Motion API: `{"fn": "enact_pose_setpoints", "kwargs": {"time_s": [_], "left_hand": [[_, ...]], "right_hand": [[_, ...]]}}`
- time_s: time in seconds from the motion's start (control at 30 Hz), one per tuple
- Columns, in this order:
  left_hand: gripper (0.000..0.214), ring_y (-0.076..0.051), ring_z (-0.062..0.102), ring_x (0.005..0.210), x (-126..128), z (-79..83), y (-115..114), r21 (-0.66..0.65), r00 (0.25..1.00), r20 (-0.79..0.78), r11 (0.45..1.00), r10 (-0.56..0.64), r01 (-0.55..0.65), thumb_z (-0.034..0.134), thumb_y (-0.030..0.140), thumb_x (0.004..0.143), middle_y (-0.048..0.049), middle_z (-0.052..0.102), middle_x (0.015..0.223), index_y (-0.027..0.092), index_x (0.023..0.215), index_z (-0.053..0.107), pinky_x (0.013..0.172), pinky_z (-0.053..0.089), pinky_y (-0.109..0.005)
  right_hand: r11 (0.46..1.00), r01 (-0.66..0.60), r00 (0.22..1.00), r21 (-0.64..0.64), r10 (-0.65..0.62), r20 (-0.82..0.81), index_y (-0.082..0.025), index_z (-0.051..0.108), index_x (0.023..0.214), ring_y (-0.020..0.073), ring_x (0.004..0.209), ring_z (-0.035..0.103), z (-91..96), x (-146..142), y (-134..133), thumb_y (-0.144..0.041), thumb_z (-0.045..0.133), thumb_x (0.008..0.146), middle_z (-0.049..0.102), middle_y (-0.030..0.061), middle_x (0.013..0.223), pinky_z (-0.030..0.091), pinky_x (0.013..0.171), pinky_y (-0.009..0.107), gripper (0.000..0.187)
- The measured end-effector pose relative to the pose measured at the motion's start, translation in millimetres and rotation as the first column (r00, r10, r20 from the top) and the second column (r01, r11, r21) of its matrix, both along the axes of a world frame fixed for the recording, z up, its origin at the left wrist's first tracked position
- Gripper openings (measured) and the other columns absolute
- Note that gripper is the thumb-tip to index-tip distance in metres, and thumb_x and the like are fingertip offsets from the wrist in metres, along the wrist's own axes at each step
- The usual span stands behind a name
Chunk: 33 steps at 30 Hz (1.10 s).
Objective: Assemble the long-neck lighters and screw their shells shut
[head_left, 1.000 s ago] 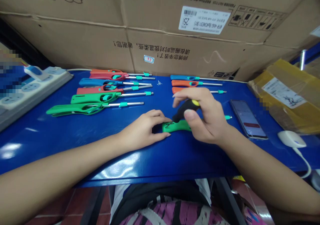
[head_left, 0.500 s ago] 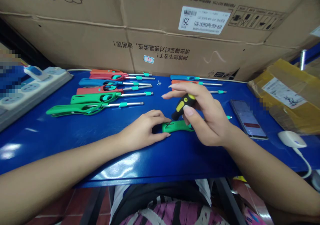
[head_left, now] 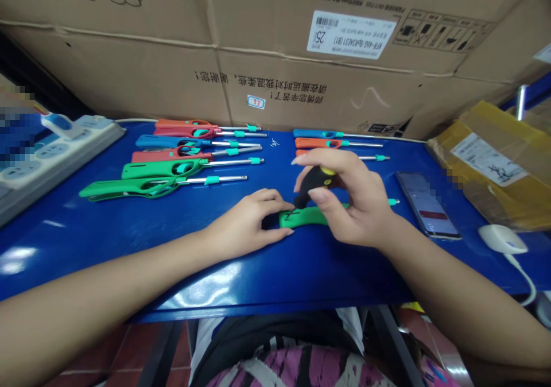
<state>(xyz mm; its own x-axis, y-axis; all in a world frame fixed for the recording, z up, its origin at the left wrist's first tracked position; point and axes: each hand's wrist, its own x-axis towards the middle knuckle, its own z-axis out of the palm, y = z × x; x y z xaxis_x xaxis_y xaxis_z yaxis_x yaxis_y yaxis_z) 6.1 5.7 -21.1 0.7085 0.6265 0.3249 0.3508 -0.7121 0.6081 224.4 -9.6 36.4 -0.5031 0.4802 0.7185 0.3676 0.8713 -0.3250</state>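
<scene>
A green long-nosed lighter (head_left: 303, 217) lies on the blue table (head_left: 129, 237) in front of me. My left hand (head_left: 252, 221) pinches the handle end of it between thumb and fingers. My right hand (head_left: 348, 200) is closed round a short black and yellow screwdriver (head_left: 313, 183). The tip of the screwdriver rests on the lighter's handle near my left fingertips. The lighter's metal nose is mostly hidden behind my right hand; only its teal tip (head_left: 391, 202) shows.
Several lighters in green, red and blue (head_left: 172, 157) lie in a row at the back left, with three more (head_left: 331, 143) at the back centre. A phone (head_left: 426, 204), a white mouse (head_left: 501, 239), a yellow parcel (head_left: 495, 163), a power strip (head_left: 51, 151) and big cardboard boxes (head_left: 275, 48) surround the table.
My right hand's fingers have shifted round the screwdriver handle, rolling it, while the tip stays on the lighter. My left hand has not moved.
</scene>
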Motion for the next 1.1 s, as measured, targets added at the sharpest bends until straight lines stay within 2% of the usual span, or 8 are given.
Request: {"fn": "enact_pose_setpoints", "kwargs": {"time_s": [0.13,0.3,0.37,0.5,0.57,0.77,0.93,1.1], "left_hand": [[0.03,-0.02,0.064,0.1,0.0,-0.5,0.3,0.008,1.0,0.009,1.0,-0.002,0.002,0.073,0.028,0.089,-0.0059,0.066,0.104,0.017,0.117,0.07,0.093,0.054,-0.032],[0.028,-0.02,0.065,0.099,-0.2,1.0,-0.2,-0.008,1.0,-0.005,1.0,0.003,-0.003,0.073,0.03,0.089,-0.0057,0.066,0.104,0.018,0.114,0.071,0.093,0.054,-0.034],[0.028,-0.021,0.065,0.098,0.0,1.1,-0.4,-0.009,1.0,-0.007,1.0,0.003,-0.003,0.073,0.03,0.089,-0.0055,0.066,0.103,0.018,0.115,0.071,0.092,0.054,-0.034],[0.028,-0.021,0.065,0.098,0.8,0.6,-0.5,-0.014,1.0,-0.018,1.0,0.006,-0.007,0.072,0.029,0.089,-0.0053,0.066,0.103,0.019,0.115,0.07,0.089,0.055,-0.035],[0.028,-0.021,0.065,0.097,0.9,1.0,-0.5,-0.016,1.0,-0.022,1.0,0.013,-0.013,0.073,0.029,0.089,-0.0047,0.065,0.102,0.019,0.115,0.071,0.089,0.054,-0.035],[0.029,-0.02,0.064,0.102,0.2,2.4,-0.6,-0.032,1.0,-0.01,0.999,0.0,0.0,0.072,0.03,0.09,-0.0058,0.066,0.106,0.018,0.116,0.07,0.095,0.053,-0.033],[0.024,-0.02,0.065,0.1,0.0,0.5,-0.1,-0.013,1.0,-0.013,1.0,0.007,-0.007,0.073,0.03,0.089,-0.0053,0.066,0.105,0.018,0.11,0.071,0.093,0.054,-0.034],[0.03,-0.022,0.065,0.106,-0.7,-1.8,0.3,-0.006,1.0,-0.028,1.0,0.013,-0.013,0.073,0.034,0.09,-0.0063,0.067,0.113,0.02,0.116,0.069,0.095,0.054,-0.035]], "right_hand": [[0.992,0.072,0.997,0.108,-0.072,-0.005,-0.023,0.057,0.128,0.0173,0.094,0.074,-0.8,-0.4,1.2,-0.025,0.066,0.094,0.073,0.0048,0.12,0.062,0.08,0.027,0.035],[0.998,-0.037,0.999,-0.045,0.038,0.02,-0.02,0.047,0.144,0.0205,0.111,0.07,4.5,-0.5,-1.7,-0.022,0.043,0.102,0.066,0.0099,0.134,0.061,0.089,0.035,0.042],[0.996,-0.067,0.998,-0.052,0.066,-0.008,-0.02,0.051,0.14,0.0181,0.104,0.071,5.6,-1.4,-2.5,-0.02,0.047,0.101,0.069,0.0088,0.127,0.061,0.086,0.032,0.04],[0.993,0.025,1.0,0.118,-0.023,-0.021,-0.024,0.063,0.116,0.0145,0.077,0.07,4.4,-3.3,-0.8,-0.028,0.069,0.093,0.074,0.0013,0.097,0.06,0.073,0.027,0.024],[0.985,0.046,0.999,0.164,-0.044,-0.017,-0.024,0.063,0.113,0.015,0.075,0.069,4.0,-3.1,0.4,-0.031,0.069,0.093,0.074,0.0007,0.093,0.059,0.07,0.028,0.023],[0.999,-0.029,0.999,0.019,0.029,0.027,-0.016,0.054,0.134,0.0197,0.109,0.07,7.4,0.6,-2.0,-0.019,0.041,0.101,0.071,0.0104,0.123,0.058,0.089,0.033,0.036],[0.984,0.099,0.992,0.15,-0.109,0.062,-0.021,0.059,0.128,0.0155,0.085,0.074,4.9,0.5,-2.4,-0.026,0.055,0.099,0.074,0.0051,0.119,0.059,0.075,0.026,0.03],[0.966,0.214,0.975,0.147,-0.22,0.03,-0.025,0.064,0.121,0.0105,0.061,0.066,3.2,1.4,-0.9,-0.032,0.063,0.097,0.077,0.0006,0.109,0.054,0.061,0.022,0.026]]}}
